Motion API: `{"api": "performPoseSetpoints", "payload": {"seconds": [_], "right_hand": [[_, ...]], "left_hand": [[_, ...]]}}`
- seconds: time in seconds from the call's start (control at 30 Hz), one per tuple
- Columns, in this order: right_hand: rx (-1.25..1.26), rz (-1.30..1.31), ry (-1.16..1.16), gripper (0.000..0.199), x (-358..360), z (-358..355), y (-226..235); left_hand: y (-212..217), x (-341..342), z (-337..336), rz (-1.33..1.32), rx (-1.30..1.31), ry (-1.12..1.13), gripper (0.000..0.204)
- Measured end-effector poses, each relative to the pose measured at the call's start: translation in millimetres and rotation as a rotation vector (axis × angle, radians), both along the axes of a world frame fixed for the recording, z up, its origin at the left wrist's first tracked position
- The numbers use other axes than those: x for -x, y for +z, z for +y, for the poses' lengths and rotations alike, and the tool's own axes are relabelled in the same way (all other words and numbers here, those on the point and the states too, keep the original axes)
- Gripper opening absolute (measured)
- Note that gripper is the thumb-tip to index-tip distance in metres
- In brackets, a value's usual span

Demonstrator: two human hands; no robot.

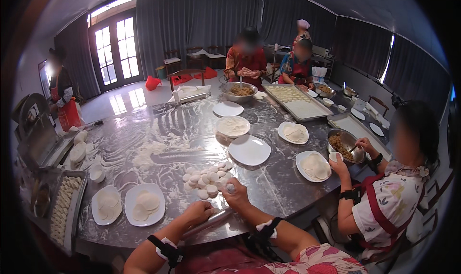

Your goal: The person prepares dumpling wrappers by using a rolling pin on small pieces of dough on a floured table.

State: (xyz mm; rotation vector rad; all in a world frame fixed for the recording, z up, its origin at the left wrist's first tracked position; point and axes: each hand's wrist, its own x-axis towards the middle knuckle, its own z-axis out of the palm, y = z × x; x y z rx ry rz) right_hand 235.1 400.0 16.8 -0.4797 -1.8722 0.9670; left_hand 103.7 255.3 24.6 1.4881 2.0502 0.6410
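Observation:
My left hand (199, 212) is closed near the table's front edge, its fingertips turned down; what they hold, if anything, is hidden. Just to its right, my right hand (238, 196) is curled around something, of which only a greyish rounded end (231, 189) shows. Between my wrists runs a pale cylinder (210, 221) like a rolling pin. Right beyond my hands lies a pile of small floured dough discs (204, 179). To my left, two white plates carry rolled dough wrappers (146, 203) and more wrappers (109, 205).
Ahead are an unused-looking white plate (249, 150) and a flour bowl (233, 126). A tray of shaped dumplings (62, 211) stands at far left. At right, a co-worker (384, 192) holds a wrapper beside a filling bowl (343, 145). More people work beyond a large tray (307, 110).

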Motion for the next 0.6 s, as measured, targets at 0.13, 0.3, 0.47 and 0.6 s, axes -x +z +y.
{"api": "performPoseSetpoints", "payload": {"seconds": [0.13, 0.3, 0.47, 0.6], "right_hand": [[0.026, -0.015, 0.025, 0.02, -48, -19, -8], [0.11, -0.033, 0.015, 0.019, -40, -18, -5], [0.009, -0.006, -0.02, 0.022, 6, 0, -1], [0.002, 0.02, 0.009, 0.023, -35, -17, -8]], "left_hand": [[5, 3, -10, -0.023, 0.095, 0.011, 0.025], [1, 5, -14, -0.155, 0.112, -0.001, 0.025], [0, -3, 4, 0.001, -0.02, 0.038, 0.028], [1, 2, -7, 0.023, 0.039, -0.041, 0.028]]}}
